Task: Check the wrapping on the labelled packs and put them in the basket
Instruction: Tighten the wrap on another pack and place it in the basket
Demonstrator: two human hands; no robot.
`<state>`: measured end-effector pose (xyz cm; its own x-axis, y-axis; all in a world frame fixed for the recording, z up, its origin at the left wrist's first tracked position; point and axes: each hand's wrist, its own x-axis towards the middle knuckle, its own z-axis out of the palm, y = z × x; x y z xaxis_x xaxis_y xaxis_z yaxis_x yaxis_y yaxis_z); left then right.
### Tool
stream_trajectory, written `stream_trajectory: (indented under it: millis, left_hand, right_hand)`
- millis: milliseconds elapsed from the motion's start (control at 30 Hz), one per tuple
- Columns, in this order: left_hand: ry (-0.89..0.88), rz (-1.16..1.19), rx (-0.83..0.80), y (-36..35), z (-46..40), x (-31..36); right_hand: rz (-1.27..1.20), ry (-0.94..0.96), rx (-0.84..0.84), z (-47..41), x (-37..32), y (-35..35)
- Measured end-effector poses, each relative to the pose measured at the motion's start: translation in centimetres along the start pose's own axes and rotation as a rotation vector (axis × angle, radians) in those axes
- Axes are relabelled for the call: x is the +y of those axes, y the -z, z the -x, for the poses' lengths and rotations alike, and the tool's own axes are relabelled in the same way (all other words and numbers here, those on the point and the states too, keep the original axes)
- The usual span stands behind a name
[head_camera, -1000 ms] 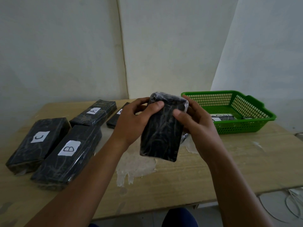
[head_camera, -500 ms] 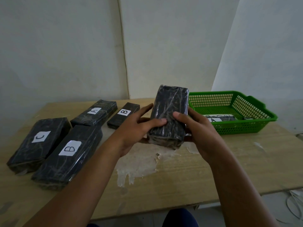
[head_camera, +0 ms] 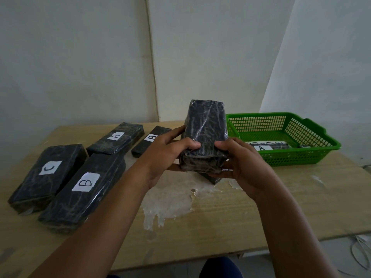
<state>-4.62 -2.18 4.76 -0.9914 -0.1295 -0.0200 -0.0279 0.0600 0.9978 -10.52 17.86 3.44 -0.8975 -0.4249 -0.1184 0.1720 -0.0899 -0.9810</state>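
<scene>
Since a moment ago the held pack (head_camera: 205,135) has tipped back from standing on end to lying sloped, its near end now facing the person, and it has sunk a little toward the table (head_camera: 261,197). It hangs above the tabletop just left of the green basket (head_camera: 321,137). The left hand (head_camera: 166,155) grips its left side, thumb curled over the top and fingers underneath; the right hand (head_camera: 243,163) grips the other side the same way. I judge both thumbs sit there so the film can be felt and the end seam seen. No label shows on the faces turned this way. Inside the basket lies a pack marked A (head_camera: 263,147). Well left of the basket wait packs A (head_camera: 116,140), small B (head_camera: 150,142), C (head_camera: 48,173) and large B (head_camera: 84,189).
</scene>
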Motion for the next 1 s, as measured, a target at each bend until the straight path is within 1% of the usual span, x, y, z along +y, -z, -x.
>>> stream_trajectory:
  millis: [133, 333, 433, 467, 533, 600, 667, 700, 767, 800, 833, 867, 933, 1000]
  left_hand:
    - [0.017, 0.021, 0.01, -0.3, -0.1, 0.0]
    - [0.009, -0.032, 0.045, -0.3, 0.0, 0.0]
    - [0.04, 0.014, 0.092, -0.7, 0.1, 0.2]
    - [0.042, 0.022, 0.125, -0.7, 0.2, 0.3]
    - [0.046, 0.023, 0.194, -0.8, 0.2, 0.3]
    - [0.06, 0.033, 0.214, -0.7, 0.1, 0.5]
    - [0.054, 0.022, 0.197, -0.6, 0.1, 0.7]
    - [0.042, 0.008, 0.189, -0.5, 0.1, 0.8]
    - [0.027, 0.028, 0.194, -0.4, 0.0, 1.1]
    - [0.025, 0.068, 0.199, -0.3, 0.0, 1.1]
    - [0.017, 0.107, 0.198, -0.3, 0.0, 1.0]
    - [-0.002, 0.125, 0.197, -0.3, 0.0, 0.9]
    - [-0.071, 0.089, 0.214, -0.3, -0.1, 0.5]
    - [-0.148, 0.01, 0.231, -0.3, -0.3, 0.0]
  right_hand:
    - [-0.001, -0.004, 0.015, 0.1, -0.2, -0.2]
    - [0.007, 0.001, 0.013, 0.3, -0.3, -0.3]
    - [0.085, 0.027, 0.056, 0.4, 0.0, -0.9]
    - [0.137, 0.067, 0.089, 0.4, 0.2, -1.1]
    - [0.285, 0.252, 0.112, 0.5, 0.9, -1.4]
    - [0.464, 0.474, 0.016, 0.7, 1.6, -1.2]
    - [0.64, 0.561, -0.076, 0.8, 2.1, -1.2]
    - [0.723, 0.588, -0.054, 0.7, 2.2, -1.3]
    - [0.82, 0.66, 0.106, 0.3, 2.3, -1.4]
    - [0.807, 0.68, 0.188, 0.2, 2.2, -1.5]
    - [0.735, 0.675, 0.254, 0.0, 2.2, -1.4]
    - [0.613, 0.643, 0.301, -0.2, 2.1, -1.3]
    - [0.324, 0.53, 0.355, -0.3, 1.7, -0.9]
    - [0.058, 0.381, 0.361, -0.8, 1.5, -0.4]
